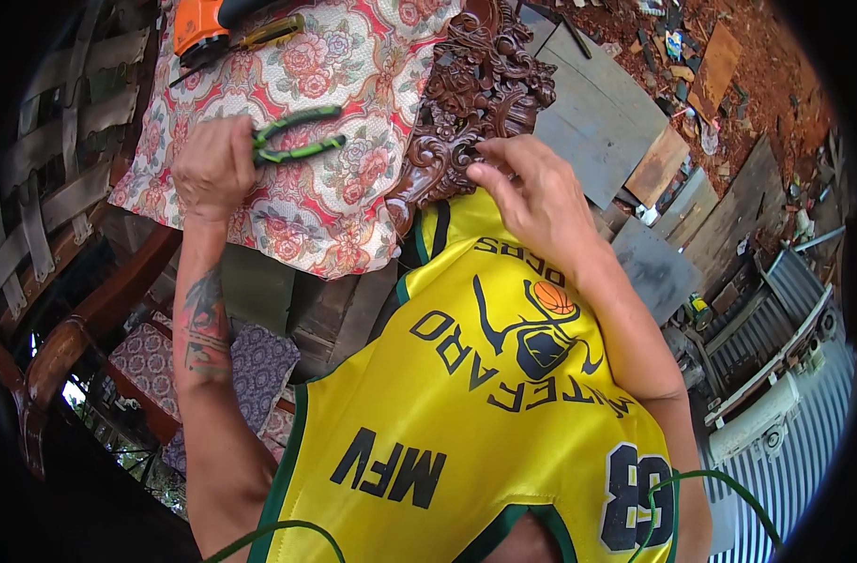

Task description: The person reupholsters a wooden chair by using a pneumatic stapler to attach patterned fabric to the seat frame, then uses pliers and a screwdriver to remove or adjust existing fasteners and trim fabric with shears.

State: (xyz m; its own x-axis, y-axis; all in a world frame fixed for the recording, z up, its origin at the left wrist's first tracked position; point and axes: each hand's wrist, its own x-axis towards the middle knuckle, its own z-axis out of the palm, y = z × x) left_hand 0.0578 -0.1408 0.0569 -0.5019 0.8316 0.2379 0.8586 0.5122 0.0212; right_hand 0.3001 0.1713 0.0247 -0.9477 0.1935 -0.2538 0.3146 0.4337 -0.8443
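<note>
My left hand (212,167) is closed around pliers with green and black handles (297,136), held over a floral upholstered cushion (353,75). My right hand (531,192) rests its fingertips on the dark carved wooden frame piece (475,84) at the cushion's right edge, fingers bent, with nothing visibly held. My yellow sports jersey (485,394) fills the lower middle of the view and hides whatever lies below the hands.
An orange power tool (198,28) and a yellow-handled screwdriver (269,33) lie at the cushion's far end. A wooden chair frame with webbing straps (62,188) stands at left. Planks and boards (616,122) lie on red dirt at right, corrugated metal sheets (785,441) lower right.
</note>
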